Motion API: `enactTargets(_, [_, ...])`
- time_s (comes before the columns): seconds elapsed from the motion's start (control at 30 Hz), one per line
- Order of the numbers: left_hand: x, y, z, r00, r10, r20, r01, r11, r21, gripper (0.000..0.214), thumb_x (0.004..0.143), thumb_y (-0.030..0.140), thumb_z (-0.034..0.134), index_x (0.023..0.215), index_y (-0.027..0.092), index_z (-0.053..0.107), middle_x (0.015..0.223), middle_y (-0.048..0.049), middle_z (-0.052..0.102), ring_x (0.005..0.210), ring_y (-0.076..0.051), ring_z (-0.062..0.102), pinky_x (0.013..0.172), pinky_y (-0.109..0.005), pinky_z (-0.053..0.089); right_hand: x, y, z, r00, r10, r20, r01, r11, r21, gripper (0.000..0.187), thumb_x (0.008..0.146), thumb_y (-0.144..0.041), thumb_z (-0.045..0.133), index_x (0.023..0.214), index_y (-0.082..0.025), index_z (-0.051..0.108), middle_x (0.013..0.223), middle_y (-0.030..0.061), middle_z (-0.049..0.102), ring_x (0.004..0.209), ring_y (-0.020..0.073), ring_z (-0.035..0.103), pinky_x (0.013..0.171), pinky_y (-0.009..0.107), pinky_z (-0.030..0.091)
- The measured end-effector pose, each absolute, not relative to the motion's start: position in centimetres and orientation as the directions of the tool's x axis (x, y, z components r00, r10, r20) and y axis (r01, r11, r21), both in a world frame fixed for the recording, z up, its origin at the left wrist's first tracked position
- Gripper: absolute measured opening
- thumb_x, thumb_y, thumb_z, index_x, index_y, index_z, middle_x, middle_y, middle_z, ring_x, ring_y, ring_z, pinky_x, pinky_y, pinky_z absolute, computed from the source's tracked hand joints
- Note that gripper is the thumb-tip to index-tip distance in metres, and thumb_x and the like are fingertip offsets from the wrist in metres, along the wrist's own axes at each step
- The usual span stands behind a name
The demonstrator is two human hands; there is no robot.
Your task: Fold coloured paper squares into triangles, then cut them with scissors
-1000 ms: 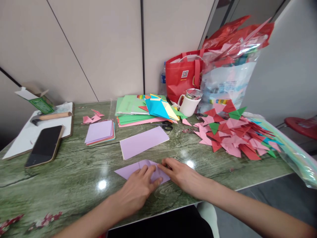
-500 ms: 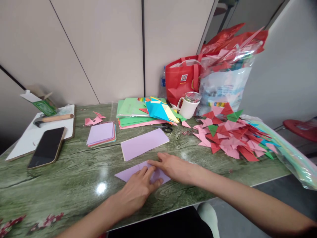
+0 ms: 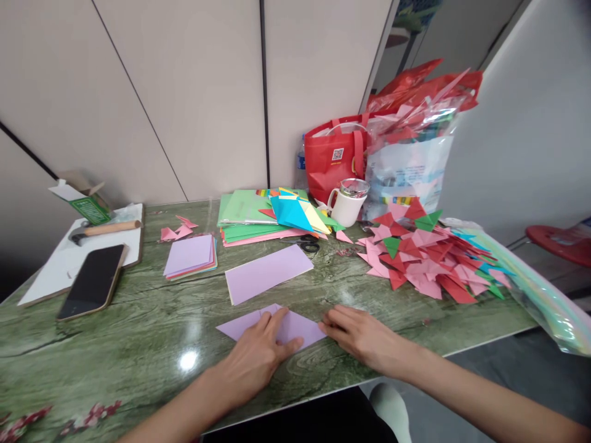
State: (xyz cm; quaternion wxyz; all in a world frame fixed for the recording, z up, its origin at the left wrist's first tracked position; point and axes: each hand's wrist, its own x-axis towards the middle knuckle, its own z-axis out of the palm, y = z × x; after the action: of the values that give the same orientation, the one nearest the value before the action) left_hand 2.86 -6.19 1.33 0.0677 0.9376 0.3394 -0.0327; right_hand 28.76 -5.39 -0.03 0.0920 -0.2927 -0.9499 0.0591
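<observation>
A folded purple sheet of paper point(image 3: 301, 327) lies flat near the front of the table, pointed at its left and right ends. Across its middle rests my left hand point(image 3: 256, 352), fingers stretched out and pressing it down. My right hand point(image 3: 362, 335) is at the paper's right tip, its fingers bent together and closed on that corner. Just behind the folded sheet lies a purple paper rectangle point(image 3: 268, 274) with a pale edge showing beneath. A small stack of square papers point(image 3: 189, 255), purple on top, sits to the left.
Pink, red and green folded pieces point(image 3: 422, 252) are heaped at right. Behind are green paper packs point(image 3: 244, 209), scissors point(image 3: 308, 243), a white mug point(image 3: 348, 203) and a red bag point(image 3: 330, 160). A phone point(image 3: 92, 282) and hammer point(image 3: 111, 229) lie on a white board point(image 3: 39, 280) at left.
My right hand has slid from the middle of the folded purple paper to its right tip. My left hand stays on the sheet. The view has shifted slightly.
</observation>
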Motion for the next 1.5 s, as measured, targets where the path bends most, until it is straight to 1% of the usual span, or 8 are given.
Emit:
enactTargets(0.3, [2.7, -6.0, 1.2, 0.77, 0.637, -0.041, 0.634, -0.755, 0.167, 0.049, 0.089, 0.008, 0.052, 0.131, 0.033, 0.051, 0.137, -0.0153, 0.041, 0.119, -0.036, 0.048, 0.087, -0.051, 0.049, 29.3, -6.9, 1.6, -0.729, 0.683, 0.031, 0.666, 0.72, -0.195, 0.022, 0.087, -0.002, 0.041, 0.09, -0.014, 0.059, 0.092, 0.0102, 0.058, 0.083, 0.0216, 0.055, 0.069, 0.033, 0.049])
enactTargets(0.53, [0.4, -3.3, 1.0, 0.667, 0.712, 0.221, 0.551, -0.671, 0.497, 0.054, 0.086, 0.004, 0.049, 0.133, 0.029, 0.047, 0.122, -0.007, 0.052, 0.103, -0.016, 0.059, 0.089, -0.03, 0.049, 23.9, -4.6, 2.3, -0.511, 0.859, -0.025, 0.801, 0.466, -0.376, 0.031, 0.078, -0.021, 0.069, 0.106, -0.017, 0.057, 0.102, 0.0092, 0.059, 0.094, 0.025, 0.059, 0.076, 0.035, 0.048])
enactTargets(0.73, [-4.5, 1.5, -0.2, 0.523, 0.793, 0.313, 0.746, -0.603, 0.283, 0.043, 0.08, 0.018, 0.065, 0.121, 0.019, 0.058, 0.118, -0.0101, 0.06, 0.11, -0.025, 0.057, 0.095, -0.042, 0.047, 22.1, -4.0, 3.7, -0.485, 0.832, -0.268, 0.816, 0.321, -0.48, 0.029, 0.065, -0.022, 0.079, 0.088, -0.019, 0.064, 0.079, 0.0013, 0.065, 0.075, 0.0204, 0.062, 0.062, 0.026, 0.042])
enactTargets(0.87, [-5.2, 1.6, -1.1, 0.524, 0.79, 0.319, 0.754, -0.604, 0.257, 0.034, 0.081, 0.024, 0.066, 0.114, 0.018, 0.061, 0.118, -0.0103, 0.061, 0.108, -0.025, 0.059, 0.093, -0.04, 0.049, 24.0, -1.7, 4.3, -0.586, 0.807, -0.071, 0.659, 0.423, -0.622, 0.009, 0.077, -0.021, 0.065, 0.071, -0.017, 0.059, 0.074, 0.0021, 0.063, 0.072, 0.0186, 0.061, 0.063, 0.028, 0.044])
enactTargets(1.0, [-4.7, 1.1, -1.2, 0.543, 0.775, 0.324, 0.752, -0.62, 0.222, 0.024, 0.085, 0.023, 0.06, 0.108, 0.018, 0.063, 0.113, -0.0111, 0.064, 0.103, -0.025, 0.061, 0.089, -0.04, 0.051, 26.5, 3.0, 5.7, -0.448, 0.892, 0.056, 0.328, 0.223, -0.918, 0.024, 0.083, -0.033, 0.056, 0.102, -0.018, 0.054, 0.079, 0.0018, 0.064, 0.065, 0.0161, 0.063, 0.053, 0.027, 0.051])
enactTargets(1.13, [-4.4, 0.9, -0.7, 0.575, 0.752, 0.322, 0.745, -0.644, 0.174, 0.016, 0.089, 0.021, 0.054, 0.099, 0.017, 0.066, 0.104, -0.011, 0.067, 0.097, -0.025, 0.063, 0.086, -0.042, 0.052, 27.7, 8.3, 7.0, -0.128, 0.97, 0.206, 0.316, 0.237, -0.919, 0.036, 0.075, -0.034, 0.067, 0.104, -0.016, 0.055, 0.077, 0.0025, 0.065, 0.06, 0.0146, 0.063, 0.058, 0.031, 0.057])
enactTargets(1.3, [-4.4, 0.7, -0.6, 0.596, 0.733, 0.329, 0.742, -0.659, 0.125, 0.017, 0.092, 0.022, 0.051, 0.095, 0.017, 0.067, 0.101, -0.0103, 0.069, 0.094, -0.024, 0.064, 0.084, -0.04, 0.052, 27.2, 13.7, 6.9, -0.03, 0.967, 0.252, 0.403, 0.243, -0.882, 0.041, 0.082, -0.031, 0.062, 0.118, -0.013, 0.051, 0.079, 0.0056, 0.065, 0.065, 0.0176, 0.066, 0.063, 0.035, 0.059])
enactTargets(1.5, [-4.4, 0.6, -1.0, 0.592, 0.727, 0.347, 0.754, -0.652, 0.08, 0.021, 0.095, 0.025, 0.048, 0.094, 0.017, 0.068, 0.099, -0.0094, 0.07, 0.095, -0.023, 0.064, 0.086, -0.041, 0.051, 25.9, 13.3, 6.2, -0.065, 0.908, 0.415, 0.583, 0.372, -0.723, 0.039, 0.083, -0.027, 0.062, 0.119, -0.011, 0.056, 0.116, 0.0204, 0.058, 0.11, 0.0333, 0.056, 0.094, 0.053, 0.044])
